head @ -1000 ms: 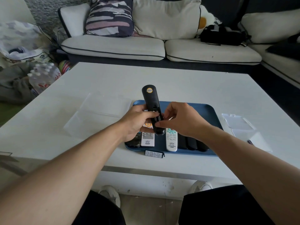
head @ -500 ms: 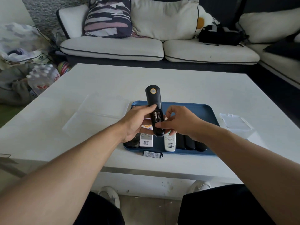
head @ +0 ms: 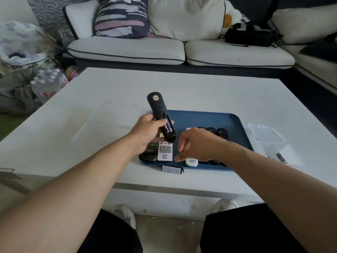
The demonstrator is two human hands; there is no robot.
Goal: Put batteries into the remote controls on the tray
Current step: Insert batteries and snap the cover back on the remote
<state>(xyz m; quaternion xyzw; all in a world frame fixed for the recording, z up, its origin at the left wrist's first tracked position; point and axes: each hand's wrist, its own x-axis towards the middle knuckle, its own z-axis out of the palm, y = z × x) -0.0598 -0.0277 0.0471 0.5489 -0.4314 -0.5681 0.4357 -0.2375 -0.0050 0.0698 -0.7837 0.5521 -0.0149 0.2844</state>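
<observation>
the left hand [head: 148, 128] kept a closed grip round the black remote [head: 160, 114], fingers curled about its lower half, lifting it over the near left part of the blue tray [head: 235, 125]. the remote was turned back-side up, tilted with its far end pointing away and a little left, a round yellow sticker [head: 155, 97] near that end. its battery bay lay uncovered, and two batteries [head: 168, 127] sat side by side in it, just beside the left fingertips.

the right hand [head: 196, 145] hovered apart from the remote, lower and to its right, above the row of remotes on the tray. its fingers hung loosely bent, pointing down and left, and its grip held nothing.

on the tray's near edge lay a dark remote [head: 150, 154] at the left, then a white remote [head: 165, 151] touching it, then a second white remote [head: 191, 162] mostly hidden beneath the right hand. dark remotes [head: 217, 132] filled the row further right.

the tray rested on the white worktop [head: 200, 94]. just beside the tray's near rim, on the worktop, lay a small dark cover with printed text [head: 172, 169]. well to the right lay clear plastic packaging [head: 266, 133], and a loose battery [head: 281, 157] sat near it.
</observation>
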